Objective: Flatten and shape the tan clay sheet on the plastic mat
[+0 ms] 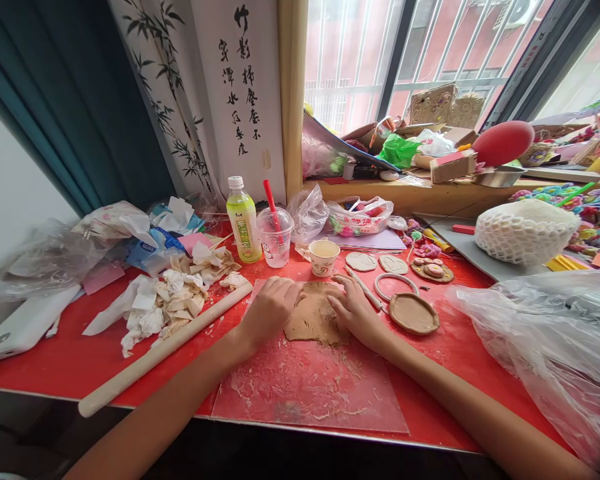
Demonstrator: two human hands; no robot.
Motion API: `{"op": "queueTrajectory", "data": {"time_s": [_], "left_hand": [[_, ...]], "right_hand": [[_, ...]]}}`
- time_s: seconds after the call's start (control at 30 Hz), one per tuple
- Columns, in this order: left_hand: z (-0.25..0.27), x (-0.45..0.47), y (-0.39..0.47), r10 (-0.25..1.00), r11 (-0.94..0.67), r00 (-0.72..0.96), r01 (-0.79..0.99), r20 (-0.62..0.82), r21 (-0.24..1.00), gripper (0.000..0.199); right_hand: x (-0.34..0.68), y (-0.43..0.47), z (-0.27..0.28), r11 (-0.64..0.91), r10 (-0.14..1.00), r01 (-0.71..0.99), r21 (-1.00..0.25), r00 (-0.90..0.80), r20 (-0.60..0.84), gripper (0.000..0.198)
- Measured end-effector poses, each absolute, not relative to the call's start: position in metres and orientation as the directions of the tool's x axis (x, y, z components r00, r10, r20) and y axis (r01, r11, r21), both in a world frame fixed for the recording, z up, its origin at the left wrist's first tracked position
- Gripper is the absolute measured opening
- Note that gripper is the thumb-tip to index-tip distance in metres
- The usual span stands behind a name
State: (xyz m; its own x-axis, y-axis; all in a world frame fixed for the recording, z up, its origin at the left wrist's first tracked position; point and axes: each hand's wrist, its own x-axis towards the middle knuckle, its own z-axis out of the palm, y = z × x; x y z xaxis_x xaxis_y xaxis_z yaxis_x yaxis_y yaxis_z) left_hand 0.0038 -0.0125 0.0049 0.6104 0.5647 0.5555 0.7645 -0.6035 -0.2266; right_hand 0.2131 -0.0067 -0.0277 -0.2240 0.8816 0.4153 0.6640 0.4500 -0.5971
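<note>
A thin, rough-edged slab of brown clay [310, 325] lies on a clear plastic sheet [310, 400] in front of me. My left hand [274, 308] is at its left edge, fingers curled over the clay. On the opposite edge, my right hand [357, 312] grips with bent fingers, the thumb on the clay's surface. Both fingertips are partly hidden. Just right of that hand lie a round clay dish [414, 314] with a raised rim, a pale ring [380, 291] and a slim white stick-like tool [365, 288]. A paper cup [324, 258] stands behind the slab.
A long wooden rolling pin [165, 353] lies diagonally on the left, beside crumpled tissues [167, 300]. Behind are a drink bottle [245, 223] and a plastic cup [275, 240] with a red straw. Clear plastic wrapping [535, 347] spreads over the right side of the red table [430, 393].
</note>
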Motion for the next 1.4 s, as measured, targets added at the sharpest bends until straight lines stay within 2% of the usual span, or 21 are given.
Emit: {"op": "queueTrajectory", "data": {"time_s": [0.2,0.33,0.47,0.57,0.73,0.93,1.1,1.23,1.4], "left_hand": [[0.0030,0.0092,-0.0189,0.559,-0.625,0.645,0.741,0.520,-0.246,0.028],[0.0039,0.0073,-0.0171,0.562,-0.620,0.640,0.745,0.525,-0.245,0.018],[0.0038,0.0056,-0.0147,0.541,-0.627,0.650,0.735,0.533,-0.260,0.035],[0.0047,0.0060,-0.0158,0.526,-0.625,0.650,0.733,0.549,-0.269,0.040],[0.0077,0.0068,-0.0175,0.506,-0.621,0.651,0.730,0.566,-0.285,0.039],[0.0059,0.0098,-0.0194,0.517,-0.632,0.668,0.720,0.535,-0.287,0.020],[0.0065,0.0101,-0.0219,0.465,-0.684,0.727,0.657,0.505,-0.316,0.031],[0.0069,0.0097,-0.0200,0.435,-0.687,0.720,0.654,0.541,-0.318,0.029],[0.0054,0.0091,-0.0196,0.438,-0.667,0.683,0.683,0.585,-0.298,0.037]], "right_hand": [[0.2128,-0.0065,-0.0287,0.444,0.885,0.668,-0.597,-0.224,0.408,0.041],[0.2133,-0.0063,-0.0290,0.444,0.886,0.666,-0.599,-0.227,0.405,0.042],[0.2134,-0.0063,-0.0288,0.449,0.883,0.664,-0.597,-0.231,0.408,0.041],[0.2130,-0.0066,-0.0279,0.451,0.882,0.663,-0.597,-0.231,0.411,0.040],[0.2125,-0.0071,-0.0267,0.445,0.885,0.666,-0.598,-0.227,0.406,0.039],[0.2124,-0.0080,-0.0256,0.455,0.881,0.657,-0.601,-0.236,0.409,0.039],[0.2120,-0.0084,-0.0253,0.461,0.878,0.649,-0.605,-0.233,0.418,0.039],[0.2124,-0.0083,-0.0252,0.456,0.882,0.647,-0.611,-0.236,0.408,0.040],[0.2130,-0.0086,-0.0240,0.446,0.889,0.648,-0.617,-0.239,0.392,0.041]]}}
